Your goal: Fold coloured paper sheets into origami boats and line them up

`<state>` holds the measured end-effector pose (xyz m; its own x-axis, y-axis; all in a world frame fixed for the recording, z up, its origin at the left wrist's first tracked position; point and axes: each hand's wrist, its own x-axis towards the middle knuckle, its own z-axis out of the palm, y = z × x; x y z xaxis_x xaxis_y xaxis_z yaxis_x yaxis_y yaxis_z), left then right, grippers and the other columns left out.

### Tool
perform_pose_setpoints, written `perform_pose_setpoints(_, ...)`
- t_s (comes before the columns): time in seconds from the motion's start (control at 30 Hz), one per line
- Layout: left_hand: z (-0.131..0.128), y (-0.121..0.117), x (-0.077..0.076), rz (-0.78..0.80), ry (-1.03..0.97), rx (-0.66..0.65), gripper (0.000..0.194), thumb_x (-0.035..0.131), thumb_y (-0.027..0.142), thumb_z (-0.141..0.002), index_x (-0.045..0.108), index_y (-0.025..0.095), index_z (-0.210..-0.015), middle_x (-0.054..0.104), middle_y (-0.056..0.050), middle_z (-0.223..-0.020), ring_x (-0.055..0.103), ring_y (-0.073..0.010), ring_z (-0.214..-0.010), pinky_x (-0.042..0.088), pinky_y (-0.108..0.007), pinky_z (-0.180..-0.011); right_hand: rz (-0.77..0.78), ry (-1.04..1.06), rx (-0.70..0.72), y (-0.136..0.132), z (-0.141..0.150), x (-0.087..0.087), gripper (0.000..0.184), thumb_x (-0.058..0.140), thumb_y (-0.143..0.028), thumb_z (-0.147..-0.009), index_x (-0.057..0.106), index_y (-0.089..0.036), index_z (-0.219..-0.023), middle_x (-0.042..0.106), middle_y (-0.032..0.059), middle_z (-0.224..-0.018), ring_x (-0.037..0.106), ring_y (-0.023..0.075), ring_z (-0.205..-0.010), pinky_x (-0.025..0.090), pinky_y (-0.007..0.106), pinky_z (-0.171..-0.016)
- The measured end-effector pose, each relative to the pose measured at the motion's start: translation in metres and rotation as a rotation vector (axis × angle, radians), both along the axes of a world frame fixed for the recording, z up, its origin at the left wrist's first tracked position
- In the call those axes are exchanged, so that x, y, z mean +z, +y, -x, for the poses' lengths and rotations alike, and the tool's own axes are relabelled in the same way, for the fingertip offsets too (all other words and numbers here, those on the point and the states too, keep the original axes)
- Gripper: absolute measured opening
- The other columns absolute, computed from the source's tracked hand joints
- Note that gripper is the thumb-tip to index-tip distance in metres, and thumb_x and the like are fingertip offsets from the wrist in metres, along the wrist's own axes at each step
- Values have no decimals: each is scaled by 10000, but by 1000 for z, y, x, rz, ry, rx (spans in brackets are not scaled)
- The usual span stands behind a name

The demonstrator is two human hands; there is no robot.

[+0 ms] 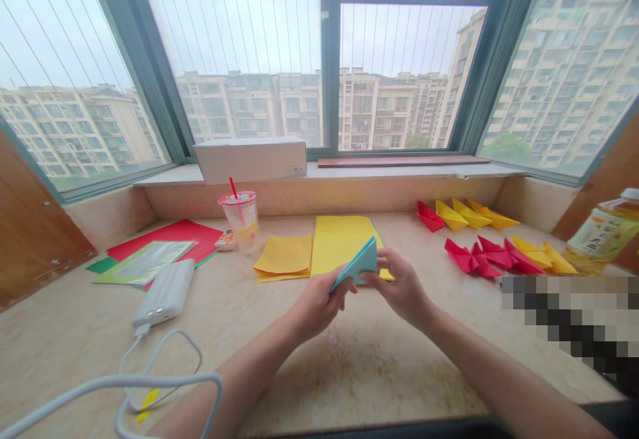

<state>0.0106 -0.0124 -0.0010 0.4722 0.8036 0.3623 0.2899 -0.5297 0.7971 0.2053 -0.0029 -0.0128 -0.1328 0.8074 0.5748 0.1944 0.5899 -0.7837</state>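
A light blue sheet of paper (360, 265), folded into a triangle, is held up over the stone counter between both hands. My left hand (323, 299) grips its lower left corner, fingers curled under it. On the other side, my right hand (399, 285) pinches the right edge between thumb and fingers. Just behind them lies a stack of yellow paper (339, 243), partly covered by the hands. Smaller orange-yellow square sheets (283, 255) lie beside it on the left.
Folded yellow paper boats (452, 215) and red folded pieces (472, 258) stand at the back right, near a drink bottle (606, 229). On the left are a plastic cup (240, 223), coloured sheets (164, 243), and a white power bank (164, 292) with a looping cable (124, 380).
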Motion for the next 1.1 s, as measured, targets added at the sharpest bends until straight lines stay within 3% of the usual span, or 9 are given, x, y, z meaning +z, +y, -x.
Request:
perform_pose_setpoints(0.13, 1, 0, 3, 30, 43, -43, 363, 428, 396, -971, 696, 162, -900, 586, 12, -508, 498, -97, -414, 408, -191, -476, -46, -56, -53, 1, -6, 7, 305, 640, -443, -869, 526, -208, -1027, 559, -50, -638, 511, 124, -559, 415, 236, -539)
perform_pose_setpoints(0.33, -3, -5, 8, 301, 12, -163, 390, 513, 502, -907, 646, 142, -976, 727, -105, -905, 646, -142, -512, 469, -216, -448, -36, -208, 100, 5, -11, 7, 298, 482, -409, -954, 516, -191, -753, 506, -35, -633, 437, 104, -559, 358, 223, -519)
perform_pose_setpoints(0.43, -4, -6, 10, 349, 31, -161, 393, 528, 524, -888, 643, 149, -871, 673, -38, -621, 632, -162, -485, 447, -213, -437, -79, -297, 162, 3, -8, 5, 326, 498, -399, -940, 498, -189, -690, 476, -42, -610, 422, 97, -564, 343, 217, -530)
perform_pose_setpoints(0.57, -3, -2, 10, 203, 186, -99, 391, 580, 468, -860, 588, 181, -594, 503, 45, -377, 434, -89, -350, 327, -181, -418, -102, -382, 182, 0, -6, 8, 461, 451, -530, -940, 476, -187, -633, 424, -50, -563, 392, 84, -521, 294, 213, -495)
perform_pose_setpoints(0.63, -2, 0, 9, 184, 258, -135, 417, 558, 478, -870, 583, 184, -575, 489, 48, -375, 421, -84, -363, 326, -180, -439, -123, -432, 179, -3, -7, 12, 547, 355, -571, -959, 417, -193, -569, 366, -51, -514, 352, 81, -480, 246, 225, -470)
perform_pose_setpoints(0.73, 1, -2, 10, 281, 323, -252, 429, 496, 509, -904, 644, 177, -675, 490, 45, -411, 417, -85, -373, 327, -179, -435, -185, -521, 116, -7, -7, 17, 598, 243, -533, -988, 305, -207, -490, 261, -49, -463, 257, 83, -440, 182, 254, -458)
perform_pose_setpoints(0.87, 2, -9, 15, 435, 299, -386, 445, 469, 524, -923, 680, 168, -760, 488, 37, -460, 410, -81, -383, 303, -175, -412, -231, -532, 109, -14, -7, 20, 578, 303, -472, -979, 241, -210, -467, 222, -54, -452, 226, 75, -426, 166, 256, -449)
perform_pose_setpoints(1.0, 2, -14, 18, 489, 304, -434, 444, 478, 528, -922, 705, 164, -812, 497, 32, -487, 420, -76, -396, 309, -169, -415, -158, -486, 199, -18, -6, 21, 543, 292, -446, -983, 257, -206, -497, 270, -54, -469, 254, 62, -422, 180, 229, -433)
perform_pose_setpoints(1.1, 1, -14, 17, 505, 320, -420, 457, 490, 553, -910, 671, 154, -782, 486, 40, -479, 412, -68, -387, 293, -159, -394, -166, -500, 140, -20, -4, 21, 528, 243, -391, -995, 196, -213, -500, 192, -63, -447, 182, 63, -402, 155, 245, -431)
